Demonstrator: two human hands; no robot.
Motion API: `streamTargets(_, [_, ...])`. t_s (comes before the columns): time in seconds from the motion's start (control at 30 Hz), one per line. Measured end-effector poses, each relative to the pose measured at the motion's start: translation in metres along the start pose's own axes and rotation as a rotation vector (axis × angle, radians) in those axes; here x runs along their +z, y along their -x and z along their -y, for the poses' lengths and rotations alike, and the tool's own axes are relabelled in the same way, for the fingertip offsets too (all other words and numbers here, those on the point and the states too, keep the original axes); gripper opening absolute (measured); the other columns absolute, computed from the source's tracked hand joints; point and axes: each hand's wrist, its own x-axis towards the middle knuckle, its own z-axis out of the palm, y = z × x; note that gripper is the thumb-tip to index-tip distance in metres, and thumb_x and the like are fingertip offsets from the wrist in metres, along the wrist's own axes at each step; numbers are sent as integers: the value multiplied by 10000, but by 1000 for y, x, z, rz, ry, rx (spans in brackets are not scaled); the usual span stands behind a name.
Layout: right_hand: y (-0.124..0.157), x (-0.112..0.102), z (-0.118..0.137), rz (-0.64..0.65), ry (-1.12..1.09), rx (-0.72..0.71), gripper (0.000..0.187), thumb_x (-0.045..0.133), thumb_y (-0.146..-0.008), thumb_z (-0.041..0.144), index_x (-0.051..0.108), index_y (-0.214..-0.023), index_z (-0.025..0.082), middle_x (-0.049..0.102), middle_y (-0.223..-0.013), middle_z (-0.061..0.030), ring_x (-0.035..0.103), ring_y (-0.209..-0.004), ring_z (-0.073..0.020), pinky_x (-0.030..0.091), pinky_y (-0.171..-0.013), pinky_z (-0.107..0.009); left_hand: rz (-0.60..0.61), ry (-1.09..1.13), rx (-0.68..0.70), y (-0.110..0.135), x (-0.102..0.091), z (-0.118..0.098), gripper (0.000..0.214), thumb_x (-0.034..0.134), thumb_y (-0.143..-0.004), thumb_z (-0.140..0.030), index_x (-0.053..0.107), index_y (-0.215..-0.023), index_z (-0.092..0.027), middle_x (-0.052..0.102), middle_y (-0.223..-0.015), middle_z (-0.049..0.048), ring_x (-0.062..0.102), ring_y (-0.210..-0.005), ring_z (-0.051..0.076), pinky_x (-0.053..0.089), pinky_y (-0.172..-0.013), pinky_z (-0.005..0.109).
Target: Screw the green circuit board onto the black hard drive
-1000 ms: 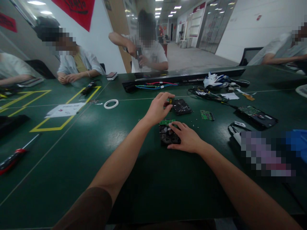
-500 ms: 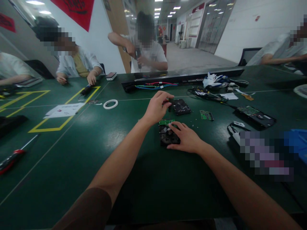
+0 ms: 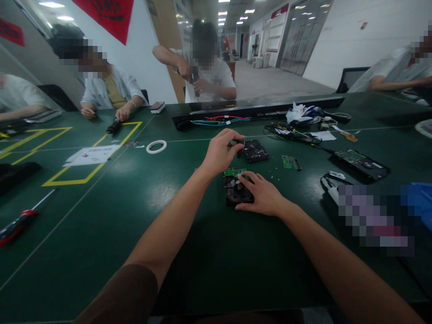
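Note:
In front of me a hard drive (image 3: 234,194) lies on the green table, a green circuit board (image 3: 235,172) at its far end. My right hand (image 3: 265,194) grips it from the right, fingertips over the board end and thumb along the near edge. Above the drive's far end, my left hand (image 3: 222,150) is closed in a pinch. Something small and dark shows under those fingertips, too unclear to name. Just beyond lies a second hard drive (image 3: 256,150). A loose green circuit board (image 3: 291,163) sits to the right, with several tiny pale bits between.
Farther right are another drive with a cable (image 3: 361,164) and a blurred-out object (image 3: 374,218). A white tape roll (image 3: 156,147) and a red-black screwdriver (image 3: 18,225) lie left. A long black bar (image 3: 256,110) crosses the back, with bundled gloves (image 3: 302,113). Several people sit around.
My hands stay almost in place, both drives too. Across the table at the left, a person's hand has shifted a dark tool slightly leftward.

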Motion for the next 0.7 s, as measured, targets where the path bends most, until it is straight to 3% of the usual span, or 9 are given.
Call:
streamTargets(0.23, [0, 2, -1, -12, 0, -11, 1044, 533, -787, 884, 418, -1570, 202, 393, -1584, -167, 485, -1335, -448, 468, -1094, -608, 9, 11, 27, 0, 3, 9, 287, 614, -905, -29, 686, -1106, -221, 733, -1133, 37, 681, -1080, 171, 573, -965, 365])
streamTargets(0.5, [0, 0, 0, -19, -1, -16, 1039, 526, -789, 885, 422, -1568, 205, 413, -1568, -167, 488, -1338, -447, 470, -1093, -604, -5, 26, 9, 1, 1, -2, 179, 684, -909, -127, 690, -1076, -193, 649, -1139, 64, 667, -1038, 162, 613, -851, 304])
streamTargets(0.7, [0, 0, -1, -1, 7, -1, 1043, 534, -792, 879, 426, -1566, 188, 389, -1594, -162, 473, -1355, -445, 473, -1097, -594, -21, 18, 33, 1, 0, -3, 149, 718, -896, -154, 697, -1038, -196, 697, -1089, 46, 674, -1022, 160, 604, -830, 292])
